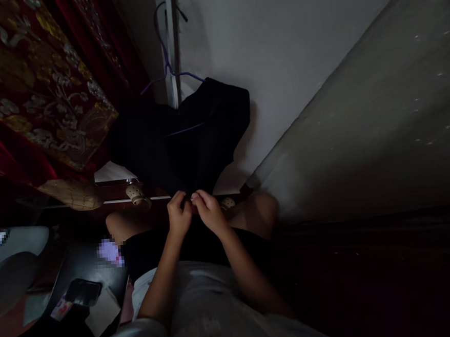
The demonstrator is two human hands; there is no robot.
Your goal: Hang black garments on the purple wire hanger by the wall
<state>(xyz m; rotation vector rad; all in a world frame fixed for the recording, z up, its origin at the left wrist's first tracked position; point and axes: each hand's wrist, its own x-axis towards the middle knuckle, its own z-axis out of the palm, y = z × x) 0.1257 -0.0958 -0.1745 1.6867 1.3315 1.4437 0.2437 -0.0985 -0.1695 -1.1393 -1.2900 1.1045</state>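
Observation:
A black garment [221,117] hangs open at the front on a thin purple hanger [168,64]. My left hand [179,211] pinches the lower front edge of the garment, fingers bent. Close beside it, my right hand [208,208] pinches the neighbouring front edge, thumb and finger together. The two hands are a small gap apart, in front of my lap. Whether a button or another fastener lies between the fingertips is too dark to make out.
A red embroidered cloth [49,83] hangs at the left by a pale wall [262,42]. A grey sparkling sheet [380,127] slopes down at the right. Tan clogs [136,193] are on the floor. A dark phone-like object [83,292] lies at the lower left.

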